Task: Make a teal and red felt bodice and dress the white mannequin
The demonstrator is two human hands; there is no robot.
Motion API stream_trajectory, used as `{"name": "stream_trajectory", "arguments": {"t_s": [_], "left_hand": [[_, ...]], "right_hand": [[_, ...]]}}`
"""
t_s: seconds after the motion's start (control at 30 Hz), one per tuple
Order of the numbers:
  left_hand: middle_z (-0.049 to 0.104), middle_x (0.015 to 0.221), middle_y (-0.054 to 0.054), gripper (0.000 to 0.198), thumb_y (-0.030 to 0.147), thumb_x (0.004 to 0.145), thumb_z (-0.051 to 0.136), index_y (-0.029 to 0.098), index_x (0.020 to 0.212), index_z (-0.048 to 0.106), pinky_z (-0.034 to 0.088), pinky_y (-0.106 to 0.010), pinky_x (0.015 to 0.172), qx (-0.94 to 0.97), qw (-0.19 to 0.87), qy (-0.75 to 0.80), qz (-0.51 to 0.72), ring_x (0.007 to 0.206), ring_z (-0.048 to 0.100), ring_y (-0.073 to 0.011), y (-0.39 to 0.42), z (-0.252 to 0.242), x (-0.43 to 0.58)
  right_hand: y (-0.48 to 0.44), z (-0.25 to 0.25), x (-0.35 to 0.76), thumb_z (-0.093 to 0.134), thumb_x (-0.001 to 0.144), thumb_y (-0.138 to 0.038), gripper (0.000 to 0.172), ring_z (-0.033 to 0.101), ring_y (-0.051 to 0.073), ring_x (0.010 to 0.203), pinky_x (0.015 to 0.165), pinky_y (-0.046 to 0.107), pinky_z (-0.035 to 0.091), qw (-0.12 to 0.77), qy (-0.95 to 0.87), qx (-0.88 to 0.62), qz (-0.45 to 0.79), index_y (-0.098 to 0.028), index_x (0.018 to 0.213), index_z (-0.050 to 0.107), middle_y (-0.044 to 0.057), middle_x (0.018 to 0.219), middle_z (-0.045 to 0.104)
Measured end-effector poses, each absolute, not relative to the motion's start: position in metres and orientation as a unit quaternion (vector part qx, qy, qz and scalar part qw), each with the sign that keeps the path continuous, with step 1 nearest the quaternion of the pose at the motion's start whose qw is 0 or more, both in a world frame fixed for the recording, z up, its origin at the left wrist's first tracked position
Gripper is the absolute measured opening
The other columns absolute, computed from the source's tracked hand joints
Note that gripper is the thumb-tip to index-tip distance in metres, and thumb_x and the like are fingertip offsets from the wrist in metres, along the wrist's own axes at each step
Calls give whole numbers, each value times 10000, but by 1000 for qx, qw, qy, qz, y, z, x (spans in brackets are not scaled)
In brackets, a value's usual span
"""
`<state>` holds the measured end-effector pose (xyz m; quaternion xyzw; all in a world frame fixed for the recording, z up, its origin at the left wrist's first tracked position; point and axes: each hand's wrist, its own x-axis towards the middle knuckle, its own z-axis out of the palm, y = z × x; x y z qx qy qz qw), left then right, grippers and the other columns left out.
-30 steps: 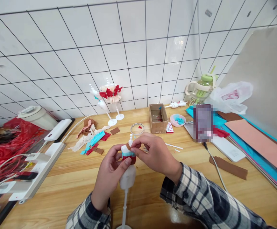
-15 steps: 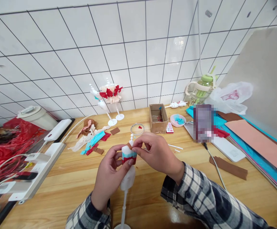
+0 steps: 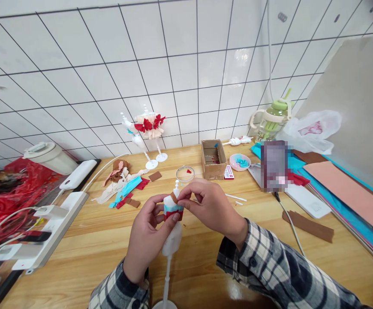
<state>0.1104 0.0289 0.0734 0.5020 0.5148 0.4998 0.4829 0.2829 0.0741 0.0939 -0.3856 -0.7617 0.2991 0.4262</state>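
Note:
A small white mannequin (image 3: pixel 172 242) stands upright on a thin stem with a round base at the front edge of the view. Light blue and red paper (image 3: pixel 173 214) wraps its torso, and a brown paper strip (image 3: pixel 174 198) lies slanted over its upper chest. My left hand (image 3: pixel 152 234) is closed around the torso from the left, thumb pressed on the red part. From the right, the thumb and index finger of my right hand (image 3: pixel 206 204) pinch the brown strip near the mannequin's shoulder.
Behind are two dressed mannequins (image 3: pixel 151 126), a cardboard box (image 3: pixel 212 169), a wire ring (image 3: pixel 185 173) and a pink bowl (image 3: pixel 239 162). Paper scraps (image 3: pixel 125 192) and a power strip (image 3: pixel 56 229) lie left. Right are a phone (image 3: pixel 274 165), a bottle (image 3: pixel 272 122) and coloured sheets (image 3: pixel 350 195).

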Motion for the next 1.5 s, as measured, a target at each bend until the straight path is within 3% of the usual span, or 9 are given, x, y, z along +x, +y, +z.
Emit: {"name": "stream_trajectory", "arguments": {"t_s": [0.3, 0.43, 0.73, 0.97, 1.17, 1.37, 1.5], "left_hand": [[710, 917, -32, 381, 258, 724, 757, 210, 1037, 545, 555, -267, 729, 507, 481, 510, 502, 815, 689, -175, 28, 76, 111], [717, 889, -38, 393, 269, 702, 770, 199, 1022, 554, 557, -280, 706, 496, 489, 512, 503, 790, 694, -191, 28, 77, 112], [716, 888, -33, 345, 251, 698, 773, 211, 982, 580, 552, -258, 677, 505, 489, 494, 511, 788, 691, -188, 27, 74, 111], [711, 853, -11, 285, 230, 724, 757, 211, 941, 572, 546, -229, 641, 502, 514, 477, 506, 726, 688, -154, 26, 74, 111], [702, 827, 8, 276, 204, 742, 745, 217, 963, 580, 550, -205, 640, 504, 526, 451, 516, 712, 678, -128, 26, 75, 111], [704, 860, -2, 285, 220, 756, 732, 221, 996, 578, 563, -219, 657, 494, 537, 433, 529, 728, 677, -133, 26, 74, 110], [693, 908, -5, 310, 212, 776, 711, 233, 1049, 565, 568, -241, 691, 509, 533, 439, 513, 758, 679, -141, 24, 73, 109]], "right_hand": [[73, 92, 282, 696, 774, -155, 71, 482, 105, 659, 619, 243, 378, 427, -756, -387, 311, -209, 804, 660, -11, 800, 599], [75, 91, 282, 732, 720, -167, 256, 462, 98, 644, 614, 238, 379, 429, -742, -405, 320, -206, 936, 600, -14, 848, 566], [77, 92, 287, 740, 733, -262, 371, 427, 64, 558, 573, 225, 373, 380, -732, -405, 395, -218, 1045, 545, -9, 950, 631], [78, 93, 290, 751, 721, -266, 355, 476, 72, 586, 560, 214, 359, 377, -739, -390, 400, -208, 981, 517, -16, 889, 630], [82, 96, 290, 777, 691, -299, 261, 361, 53, 503, 460, 188, 274, 351, -720, -383, 460, -190, 766, 552, -74, 636, 486], [81, 98, 293, 752, 712, -358, 268, 280, 59, 447, 422, 199, 203, 332, -725, -377, 471, -198, 825, 569, -109, 503, 318], [79, 99, 293, 733, 728, -358, 254, 310, 59, 479, 463, 194, 248, 347, -740, -388, 426, -198, 825, 561, -94, 550, 386]]}}
